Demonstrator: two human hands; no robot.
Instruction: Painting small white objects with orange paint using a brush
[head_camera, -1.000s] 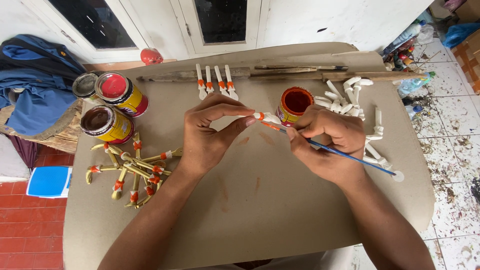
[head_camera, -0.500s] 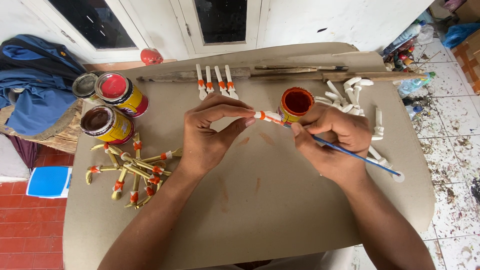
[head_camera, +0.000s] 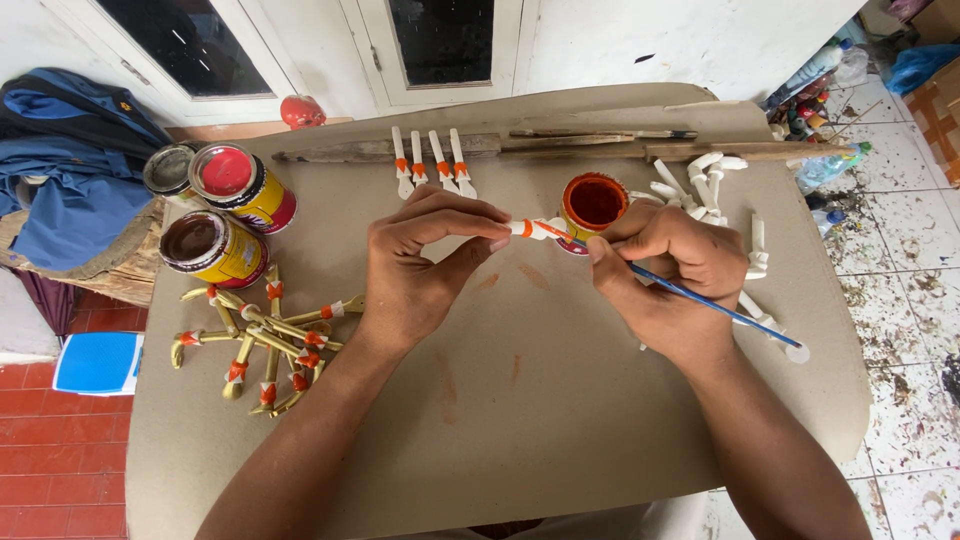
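1. Left hand (head_camera: 425, 260): fingers closed, pinching a small white peg (head_camera: 535, 229) with orange bands, above the board (head_camera: 520, 420).
2. Right hand (head_camera: 665, 275): closed around a blue paintbrush (head_camera: 715, 305); tip touches the peg.
3. Open orange paint tin (head_camera: 594, 203) stands just behind the peg.

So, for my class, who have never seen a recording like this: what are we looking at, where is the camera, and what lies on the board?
The camera sits on a person's head and looks down at their two bare hands. The left hand pinches a small white piece with orange bands. The right hand holds a blue-handled brush, its tip at that piece. On the tan board lie an open tin of orange paint, three more tins, yellow painted pieces and unpainted white pieces.
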